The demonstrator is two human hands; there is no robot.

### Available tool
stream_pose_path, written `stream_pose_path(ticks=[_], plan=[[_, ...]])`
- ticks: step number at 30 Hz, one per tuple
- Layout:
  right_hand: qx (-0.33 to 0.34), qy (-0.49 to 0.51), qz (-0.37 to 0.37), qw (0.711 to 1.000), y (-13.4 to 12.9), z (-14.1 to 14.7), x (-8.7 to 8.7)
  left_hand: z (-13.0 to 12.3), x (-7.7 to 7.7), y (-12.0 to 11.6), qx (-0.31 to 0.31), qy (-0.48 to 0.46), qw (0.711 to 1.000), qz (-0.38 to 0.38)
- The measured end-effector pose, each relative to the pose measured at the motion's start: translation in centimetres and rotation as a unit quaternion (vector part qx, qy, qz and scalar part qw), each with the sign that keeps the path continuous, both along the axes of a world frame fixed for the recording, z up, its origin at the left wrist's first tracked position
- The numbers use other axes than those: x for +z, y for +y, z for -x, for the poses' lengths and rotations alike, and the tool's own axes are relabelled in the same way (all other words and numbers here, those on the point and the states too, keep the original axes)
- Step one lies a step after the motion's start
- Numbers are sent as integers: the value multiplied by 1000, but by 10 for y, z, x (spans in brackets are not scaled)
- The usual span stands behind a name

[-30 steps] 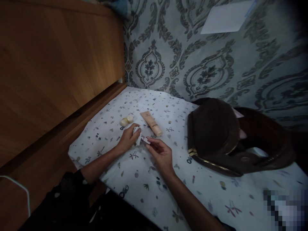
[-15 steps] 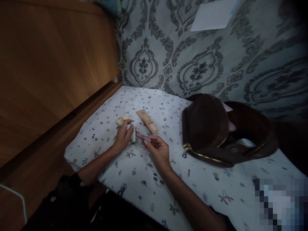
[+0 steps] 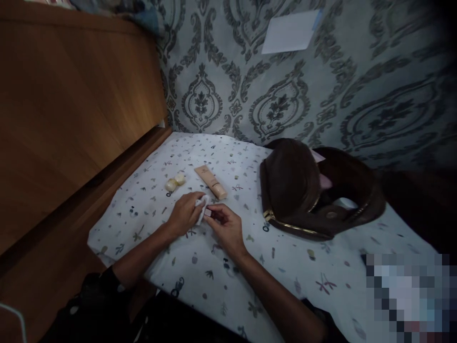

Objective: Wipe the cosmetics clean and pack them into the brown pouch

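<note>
right hand (image 3: 229,231) pinches a small object (image 3: 208,212) leftward of its fingers, long axis mostly hidden, close beside the white tissue (image 3: 202,214) gripped by the left hand (image 3: 183,214); beige squeeze tube (image 3: 210,181) lies beyond

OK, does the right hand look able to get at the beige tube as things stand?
Probably yes: the beige tube lies just beyond the right hand, with nothing visible between them. The catch is that its fingers are on a small pale item, so it would likely need to free them first.
</note>
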State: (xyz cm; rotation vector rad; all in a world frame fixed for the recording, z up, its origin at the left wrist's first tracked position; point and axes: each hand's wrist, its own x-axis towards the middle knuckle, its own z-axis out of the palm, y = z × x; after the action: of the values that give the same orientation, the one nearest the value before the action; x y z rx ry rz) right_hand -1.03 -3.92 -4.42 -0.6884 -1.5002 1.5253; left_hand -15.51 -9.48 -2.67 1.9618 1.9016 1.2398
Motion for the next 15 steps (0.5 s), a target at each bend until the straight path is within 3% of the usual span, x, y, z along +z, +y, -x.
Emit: stream_pose_path(ticks=[3,7,10,15], plan=[[7,37,37,999,3,-1,6,10,2,2,41,-128,989,53],[2,87,125,988,2,2,16,5,4,-2,97,-306,941,106],[-15,143,200,969,0,2,29,-6,7,-9,159,-304,933,107],[14,124,163,979,3,-21,56,-26,16,-7,127,-261,955,64]])
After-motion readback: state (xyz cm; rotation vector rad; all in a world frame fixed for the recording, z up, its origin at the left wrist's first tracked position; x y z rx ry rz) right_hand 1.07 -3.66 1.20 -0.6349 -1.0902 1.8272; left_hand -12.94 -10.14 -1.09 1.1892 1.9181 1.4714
